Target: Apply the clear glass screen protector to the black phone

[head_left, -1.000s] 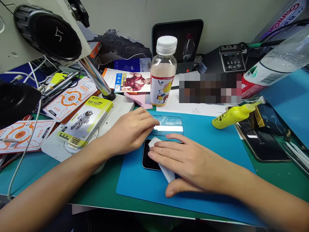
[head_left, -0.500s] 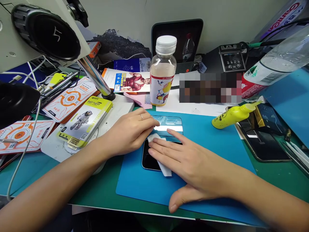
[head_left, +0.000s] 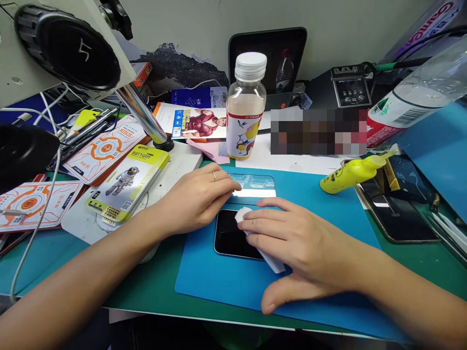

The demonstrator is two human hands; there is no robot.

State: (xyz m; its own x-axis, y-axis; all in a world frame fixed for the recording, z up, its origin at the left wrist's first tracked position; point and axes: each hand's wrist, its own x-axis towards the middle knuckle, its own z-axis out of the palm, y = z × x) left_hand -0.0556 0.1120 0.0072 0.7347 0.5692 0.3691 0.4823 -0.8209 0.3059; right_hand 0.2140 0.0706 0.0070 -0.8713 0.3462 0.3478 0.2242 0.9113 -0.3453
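A black phone point(head_left: 231, 238) lies screen up on a blue mat point(head_left: 314, 214). My right hand point(head_left: 295, 243) lies flat on it, fingers together, pressing a folded white wipe point(head_left: 243, 214) onto the glass; the wipe's tail sticks out under the palm. My left hand point(head_left: 197, 197), a ring on one finger, rests at the phone's far left corner, fingers curled down against its top edge. A shiny screen protector sheet point(head_left: 255, 187) lies on the mat just beyond the phone.
A drink bottle point(head_left: 246, 107) stands behind the mat. A yellow squeeze bottle point(head_left: 352, 172) lies at the right beside another dark phone point(head_left: 397, 214). Battery packs point(head_left: 127, 182) and a microscope stand point(head_left: 146, 116) crowd the left. A large bottle point(head_left: 412, 102) leans at far right.
My right hand has slid the wipe to the right across the phone, uncovering more of the dark screen's left part. The left hand has stayed put.
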